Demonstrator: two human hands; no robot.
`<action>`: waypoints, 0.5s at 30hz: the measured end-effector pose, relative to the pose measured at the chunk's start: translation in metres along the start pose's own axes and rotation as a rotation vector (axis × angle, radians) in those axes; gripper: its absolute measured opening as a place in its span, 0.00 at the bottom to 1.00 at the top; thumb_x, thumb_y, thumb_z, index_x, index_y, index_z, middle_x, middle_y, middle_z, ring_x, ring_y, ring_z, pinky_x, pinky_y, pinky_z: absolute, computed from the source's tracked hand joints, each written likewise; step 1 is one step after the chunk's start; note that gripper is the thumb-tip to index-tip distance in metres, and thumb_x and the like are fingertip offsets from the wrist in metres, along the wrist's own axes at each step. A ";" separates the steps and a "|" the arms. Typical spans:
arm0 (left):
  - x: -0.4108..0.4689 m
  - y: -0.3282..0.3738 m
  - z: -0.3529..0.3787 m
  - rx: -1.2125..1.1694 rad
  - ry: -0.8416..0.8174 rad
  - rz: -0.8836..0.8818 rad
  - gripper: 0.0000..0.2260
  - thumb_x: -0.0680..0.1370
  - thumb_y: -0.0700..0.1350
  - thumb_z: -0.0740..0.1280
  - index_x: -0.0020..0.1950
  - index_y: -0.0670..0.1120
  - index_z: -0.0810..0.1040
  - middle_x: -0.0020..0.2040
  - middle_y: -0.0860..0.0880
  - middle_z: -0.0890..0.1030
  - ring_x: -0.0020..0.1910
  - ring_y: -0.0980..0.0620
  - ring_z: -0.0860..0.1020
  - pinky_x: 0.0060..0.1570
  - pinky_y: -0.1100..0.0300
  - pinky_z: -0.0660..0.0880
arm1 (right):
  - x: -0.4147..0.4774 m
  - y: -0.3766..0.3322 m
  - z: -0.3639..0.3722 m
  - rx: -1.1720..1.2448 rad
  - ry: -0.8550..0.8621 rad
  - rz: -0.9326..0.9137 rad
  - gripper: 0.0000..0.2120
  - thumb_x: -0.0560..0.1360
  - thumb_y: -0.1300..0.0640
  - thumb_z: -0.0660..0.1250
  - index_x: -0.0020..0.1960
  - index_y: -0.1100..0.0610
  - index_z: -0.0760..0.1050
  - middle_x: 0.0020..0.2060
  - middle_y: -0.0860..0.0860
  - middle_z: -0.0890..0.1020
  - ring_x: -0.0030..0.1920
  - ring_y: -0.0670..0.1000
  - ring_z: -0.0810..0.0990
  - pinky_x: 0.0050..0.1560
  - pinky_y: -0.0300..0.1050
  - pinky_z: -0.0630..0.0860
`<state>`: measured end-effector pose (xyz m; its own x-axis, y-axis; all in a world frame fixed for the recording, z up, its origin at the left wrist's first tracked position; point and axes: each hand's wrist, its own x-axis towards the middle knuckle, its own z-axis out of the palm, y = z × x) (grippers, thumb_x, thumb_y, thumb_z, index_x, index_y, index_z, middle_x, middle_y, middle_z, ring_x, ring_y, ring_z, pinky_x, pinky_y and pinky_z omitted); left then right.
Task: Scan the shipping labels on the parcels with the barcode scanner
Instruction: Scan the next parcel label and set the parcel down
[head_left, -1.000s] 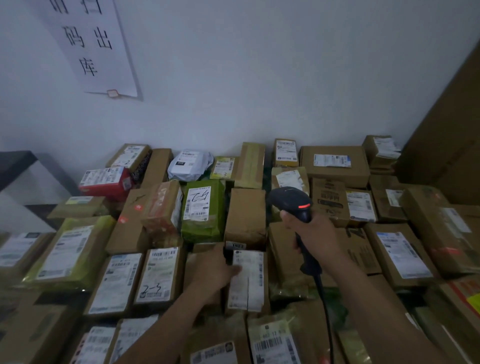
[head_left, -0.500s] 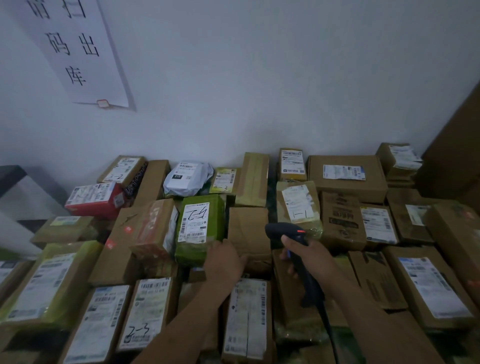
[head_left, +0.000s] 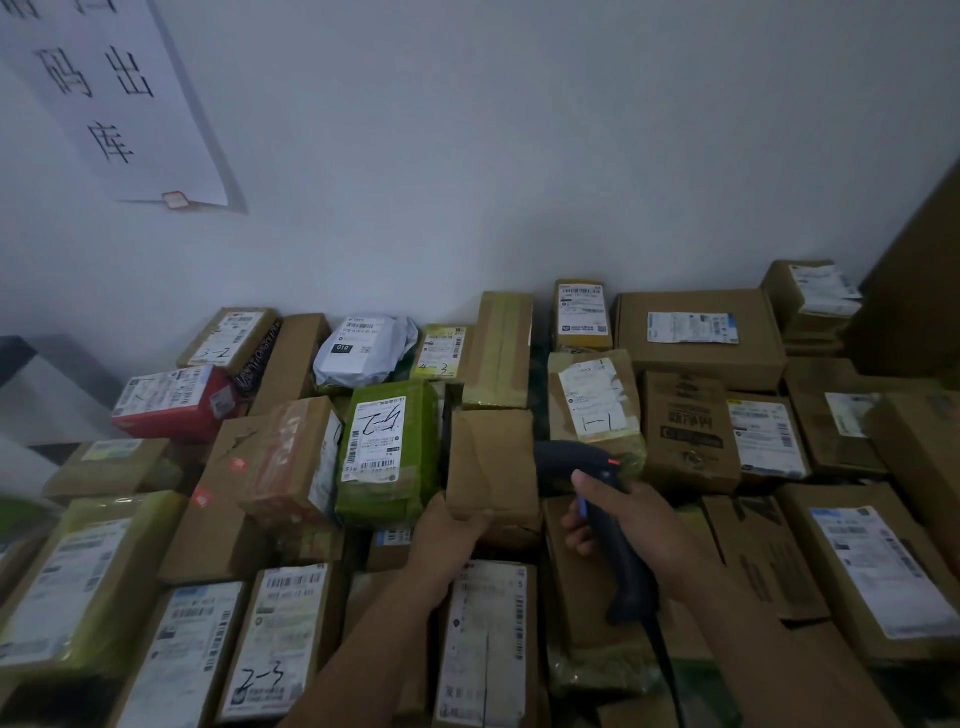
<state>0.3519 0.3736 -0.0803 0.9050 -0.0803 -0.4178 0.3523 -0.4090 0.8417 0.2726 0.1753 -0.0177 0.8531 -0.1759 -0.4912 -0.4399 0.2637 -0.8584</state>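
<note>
Left hand (head_left: 448, 532) fingers grip near edge of plain brown parcel (head_left: 491, 462), centre, no label showing. Right hand (head_left: 649, 519) fingers wrap barcode scanner (head_left: 567, 460), just right of it. Next, likely: flip parcel, aim at label.

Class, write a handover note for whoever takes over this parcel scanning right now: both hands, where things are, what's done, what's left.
Left hand: grips the near edge of a plain brown box; no label shows on its top.
Right hand: holds the scanner, its head just right of that box.
Other parcels: packed all around, many with labels facing up.
Done: nothing shows which parcels are scanned.
Left: probably turn the box to find its label, scan it, then carry on.
</note>
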 end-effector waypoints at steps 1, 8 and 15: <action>0.002 -0.001 -0.002 -0.042 -0.023 -0.032 0.19 0.75 0.45 0.74 0.64 0.48 0.73 0.51 0.53 0.81 0.47 0.61 0.77 0.35 0.72 0.71 | 0.000 0.000 -0.002 0.002 0.006 0.000 0.21 0.75 0.50 0.71 0.48 0.70 0.79 0.38 0.63 0.84 0.33 0.55 0.84 0.33 0.42 0.81; 0.003 -0.005 -0.012 -0.218 -0.124 -0.125 0.32 0.74 0.48 0.75 0.75 0.55 0.65 0.59 0.51 0.80 0.57 0.50 0.80 0.56 0.52 0.78 | -0.001 -0.001 -0.001 0.000 -0.012 -0.022 0.20 0.76 0.51 0.71 0.47 0.71 0.78 0.36 0.62 0.83 0.32 0.54 0.83 0.33 0.41 0.81; -0.011 0.007 -0.011 -0.426 0.021 -0.156 0.29 0.73 0.43 0.75 0.71 0.54 0.67 0.59 0.46 0.79 0.53 0.45 0.81 0.41 0.54 0.78 | -0.003 -0.003 -0.003 0.009 -0.010 -0.014 0.21 0.74 0.49 0.71 0.47 0.70 0.79 0.37 0.62 0.84 0.33 0.55 0.84 0.32 0.41 0.80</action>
<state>0.3469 0.3817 -0.0659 0.8366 -0.0272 -0.5471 0.5472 -0.0044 0.8370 0.2705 0.1718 -0.0144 0.8621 -0.1701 -0.4774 -0.4252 0.2697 -0.8640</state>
